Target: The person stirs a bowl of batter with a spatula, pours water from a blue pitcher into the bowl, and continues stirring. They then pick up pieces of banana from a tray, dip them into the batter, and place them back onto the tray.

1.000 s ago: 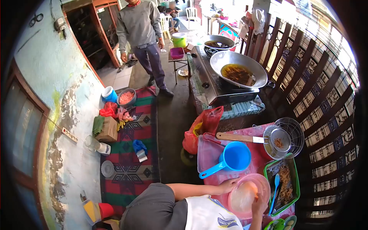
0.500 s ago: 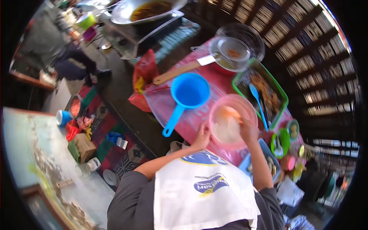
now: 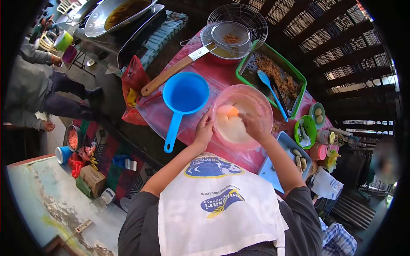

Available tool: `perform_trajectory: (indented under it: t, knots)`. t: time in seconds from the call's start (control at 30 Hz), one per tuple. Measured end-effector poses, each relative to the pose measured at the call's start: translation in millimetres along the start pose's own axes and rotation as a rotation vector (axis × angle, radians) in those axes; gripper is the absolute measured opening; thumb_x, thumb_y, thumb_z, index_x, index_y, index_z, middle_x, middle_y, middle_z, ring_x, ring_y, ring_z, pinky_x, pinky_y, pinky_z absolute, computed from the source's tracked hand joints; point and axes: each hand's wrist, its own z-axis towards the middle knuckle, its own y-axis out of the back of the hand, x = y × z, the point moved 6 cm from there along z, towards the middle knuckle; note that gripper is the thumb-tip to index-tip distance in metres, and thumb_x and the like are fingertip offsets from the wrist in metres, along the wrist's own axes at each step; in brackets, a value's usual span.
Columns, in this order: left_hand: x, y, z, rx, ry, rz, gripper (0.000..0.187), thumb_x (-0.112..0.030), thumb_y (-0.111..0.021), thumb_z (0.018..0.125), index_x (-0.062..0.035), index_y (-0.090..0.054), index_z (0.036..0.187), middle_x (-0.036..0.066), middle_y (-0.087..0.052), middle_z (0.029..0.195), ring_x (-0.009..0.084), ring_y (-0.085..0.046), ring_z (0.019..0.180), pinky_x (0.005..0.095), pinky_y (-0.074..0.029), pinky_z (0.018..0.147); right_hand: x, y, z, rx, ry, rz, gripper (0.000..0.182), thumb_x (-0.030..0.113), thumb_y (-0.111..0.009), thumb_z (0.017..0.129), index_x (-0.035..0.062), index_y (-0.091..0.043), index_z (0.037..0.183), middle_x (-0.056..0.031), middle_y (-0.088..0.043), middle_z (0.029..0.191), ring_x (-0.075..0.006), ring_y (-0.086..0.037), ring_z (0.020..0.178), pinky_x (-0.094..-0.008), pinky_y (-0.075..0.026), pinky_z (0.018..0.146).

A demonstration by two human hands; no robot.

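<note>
A pink plastic bowl (image 3: 265, 99) with pale, whitish batter (image 3: 232, 129) in it stands in front of me on the table. My left hand (image 3: 204, 128) grips the near left side of its rim. Over the bowl's right side, my right hand (image 3: 255, 125) is closed on an orange spoon (image 3: 229, 111), whose rounded end lies at the batter's surface. The fingers cover most of its handle. Left of the bowl is a blue long-handled dipper (image 3: 185, 93), its handle pointing toward me.
Behind are a wooden-handled strainer (image 3: 230, 36) and a green tray (image 3: 301, 96) holding shredded brown food and a blue spoon (image 3: 273, 94). A blue tray (image 3: 269, 170), a green basket (image 3: 305, 132) and jars stand right. A wok (image 3: 96, 27) and a person (image 3: 32, 81) are at left.
The view has shifted, so the table things sit further left. The orange spoon has moved away from the bowl's far right toward its left side. Both hands keep their holds.
</note>
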Motion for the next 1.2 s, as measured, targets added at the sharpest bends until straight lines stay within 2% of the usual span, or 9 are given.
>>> perform_trajectory:
  t: [0.07, 0.17, 0.3, 0.53, 0.67, 0.8, 1.0, 1.1, 1.2]
  knots:
    - [3.0, 2.9, 2.4, 0.014, 0.016, 0.009, 0.043, -0.008, -0.044, 0.089, -0.0180, -0.039, 0.131, 0.000, -0.051, 0.097, 0.0089, -0.053, 0.083, 0.0225, -0.047, 0.067, 14.2, -6.2, -17.7, 0.093, 0.231, -0.039, 0.032, 0.005, -0.051, 0.071, 0.0190, -0.056, 0.099, -0.0032, -0.056, 0.070, -0.0220, -0.058, 0.064, -0.0356, -0.042, 0.061]
    - [-11.7, -4.7, -8.7, 0.013, 0.037, -0.100, 0.044, -0.009, -0.045, 0.089, -0.0171, -0.036, 0.132, 0.001, -0.050, 0.100, 0.0101, -0.053, 0.084, 0.0244, -0.046, 0.068, 7.1, 24.7, -45.8, 0.221, 0.226, -0.054, 0.032, 0.004, -0.050, 0.072, 0.0203, -0.058, 0.099, -0.0024, -0.057, 0.073, -0.0215, -0.059, 0.066, -0.0351, -0.042, 0.065]
    - [-5.3, -7.9, -30.5, -0.041, 0.107, -0.192, 0.047, -0.010, -0.046, 0.089, -0.0186, -0.030, 0.132, 0.004, -0.046, 0.108, 0.0137, -0.053, 0.087, 0.0296, -0.047, 0.071, -9.3, 54.0, -66.5, 0.237, -0.255, 0.107, 0.024, 0.015, -0.051, 0.075, 0.0197, -0.061, 0.096, -0.0063, -0.063, 0.079, -0.0235, -0.062, 0.075, -0.0382, -0.047, 0.066]
    - [16.1, -12.7, -37.9, 0.050, 0.119, -0.123, 0.054, -0.010, -0.050, 0.085, -0.0193, -0.023, 0.132, 0.006, -0.041, 0.111, 0.0172, -0.050, 0.090, 0.0287, -0.046, 0.071, -10.8, 5.5, -62.3, -0.114, -0.414, 0.084, 0.019, 0.008, -0.048, 0.075, 0.0129, -0.059, 0.089, -0.0094, -0.061, 0.069, -0.0245, -0.061, 0.062, -0.0377, -0.046, 0.050]
    - [15.9, -5.6, -28.7, 0.131, 0.049, -0.011, 0.054, -0.010, -0.052, 0.084, -0.0218, -0.026, 0.131, 0.005, -0.040, 0.113, 0.0177, -0.049, 0.090, 0.0323, -0.045, 0.073, 7.1, 11.3, -85.9, -0.048, -0.375, -0.132, 0.015, 0.015, -0.050, 0.076, 0.0137, -0.058, 0.088, -0.0057, -0.060, 0.069, -0.0217, -0.061, 0.062, -0.0381, -0.046, 0.052]
    - [-7.0, -13.9, -36.8, 0.042, 0.157, -0.177, 0.050, -0.009, -0.048, 0.086, -0.0254, -0.029, 0.128, 0.004, -0.040, 0.120, 0.0184, -0.049, 0.095, 0.0334, -0.045, 0.075, 30.9, 4.5, -89.1, 0.146, -0.332, 0.148, 0.019, 0.014, -0.050, 0.076, 0.0118, -0.058, 0.094, -0.0083, -0.061, 0.077, -0.0241, -0.062, 0.068, -0.0377, -0.046, 0.056]
    - [-2.7, -6.9, -32.1, 0.008, 0.170, -0.159, 0.048, -0.006, -0.045, 0.086, -0.0255, -0.032, 0.127, 0.004, -0.041, 0.120, 0.0190, -0.050, 0.093, 0.0339, -0.045, 0.074, 0.7, -1.3, -71.9, -0.315, -0.497, 0.104, 0.018, 0.013, -0.049, 0.076, 0.0108, -0.060, 0.090, -0.0105, -0.063, 0.076, -0.0248, -0.063, 0.071, -0.0372, -0.046, 0.056]
    - [-3.7, -6.2, -31.4, -0.002, 0.178, -0.137, 0.049, -0.005, -0.046, 0.085, -0.0251, -0.031, 0.127, 0.004, -0.040, 0.120, 0.0188, -0.051, 0.093, 0.0337, -0.045, 0.074, 3.6, 1.3, -84.9, 0.023, -0.469, 0.152, 0.014, 0.013, -0.050, 0.075, 0.0111, -0.060, 0.085, -0.0103, -0.063, 0.074, -0.0253, -0.063, 0.068, -0.0383, -0.045, 0.055]
    - [-2.8, -5.3, -32.3, -0.003, 0.177, -0.115, 0.049, -0.005, -0.046, 0.085, -0.0245, -0.031, 0.128, 0.005, -0.041, 0.120, 0.0184, -0.050, 0.093, 0.0331, -0.046, 0.074, 25.7, 0.2, -83.2, 0.066, -0.337, 0.147, 0.014, 0.013, -0.050, 0.075, 0.0115, -0.061, 0.084, -0.0100, -0.063, 0.074, -0.0241, -0.063, 0.069, -0.0382, -0.045, 0.055]
